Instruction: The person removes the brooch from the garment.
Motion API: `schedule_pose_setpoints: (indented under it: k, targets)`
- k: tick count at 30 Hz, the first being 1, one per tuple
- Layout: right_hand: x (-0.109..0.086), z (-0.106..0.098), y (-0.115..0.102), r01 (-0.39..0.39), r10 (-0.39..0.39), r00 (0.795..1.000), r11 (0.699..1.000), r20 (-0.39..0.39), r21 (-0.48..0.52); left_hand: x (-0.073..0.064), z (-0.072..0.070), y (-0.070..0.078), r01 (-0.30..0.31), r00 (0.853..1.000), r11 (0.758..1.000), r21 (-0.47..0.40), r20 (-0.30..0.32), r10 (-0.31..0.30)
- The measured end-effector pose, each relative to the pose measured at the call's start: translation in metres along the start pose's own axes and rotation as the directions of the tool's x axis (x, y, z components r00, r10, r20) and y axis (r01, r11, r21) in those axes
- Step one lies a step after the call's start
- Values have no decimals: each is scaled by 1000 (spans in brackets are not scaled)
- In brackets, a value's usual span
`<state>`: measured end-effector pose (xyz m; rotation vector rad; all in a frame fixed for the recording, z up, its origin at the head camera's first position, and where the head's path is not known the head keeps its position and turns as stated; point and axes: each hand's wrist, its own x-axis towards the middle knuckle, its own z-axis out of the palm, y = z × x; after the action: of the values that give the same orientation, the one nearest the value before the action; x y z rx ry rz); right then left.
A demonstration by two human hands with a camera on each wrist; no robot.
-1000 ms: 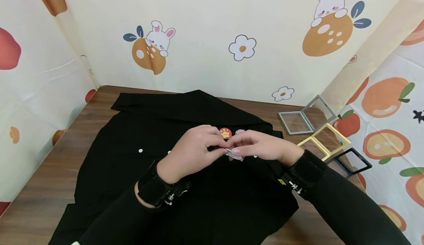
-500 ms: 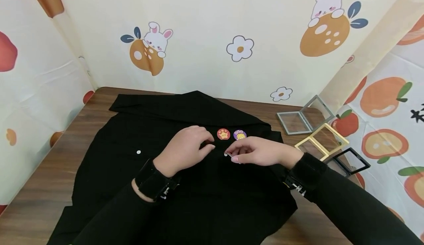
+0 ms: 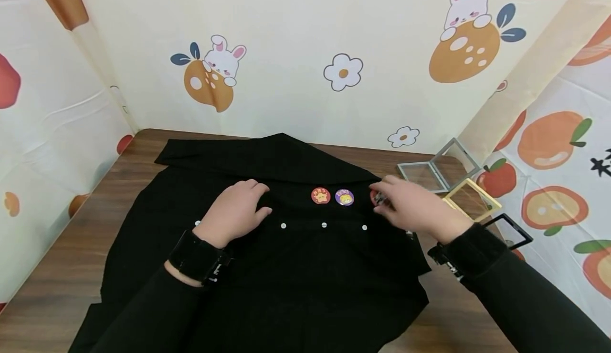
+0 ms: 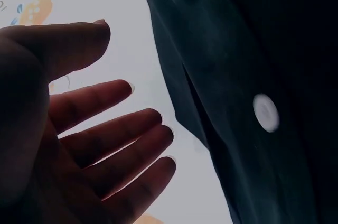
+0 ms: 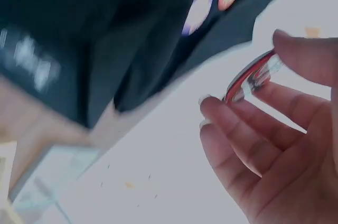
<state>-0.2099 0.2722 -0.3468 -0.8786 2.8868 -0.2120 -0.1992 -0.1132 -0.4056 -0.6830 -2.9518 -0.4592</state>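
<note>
A black shirt with white buttons is spread on the table. Two round pin badges sit on it side by side, one red with a star figure and one purple with a yellow figure. Right of them my right hand pinches another pin badge between thumb and fingers, its red edge and metal back showing in the right wrist view. My left hand hovers over the shirt's left part, fingers loosely spread and holding nothing; a button shows beyond it in the left wrist view.
At the table's right edge stand several opened clear-windowed frames: a grey one, a yellow one and a black one. A printed cloth backdrop rises behind the wooden table.
My hands were together over the button row on the small badge. They have parted: the right carries the badge rightward, the left has drawn back left, uncovering both badges and the buttons.
</note>
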Motion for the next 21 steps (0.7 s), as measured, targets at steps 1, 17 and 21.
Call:
schedule_pose_setpoints:
  k: [1, 17, 21]
  targets:
    - [-1, -5, 6, -25, 25, 1000, 1000, -13, -10, -1, 0, -2, 6, 1000, 1000, 1, 2, -6]
    - [-1, -47, 61, -264, 262, 962, 965, -72, -13, -11, 6, -21, 89, 993, 996, 5, 83, -89]
    - [0, -47, 71, -327, 324, 942, 945, -85, -24, -12, 6, -24, 97, 992, 995, 3, 85, -97]
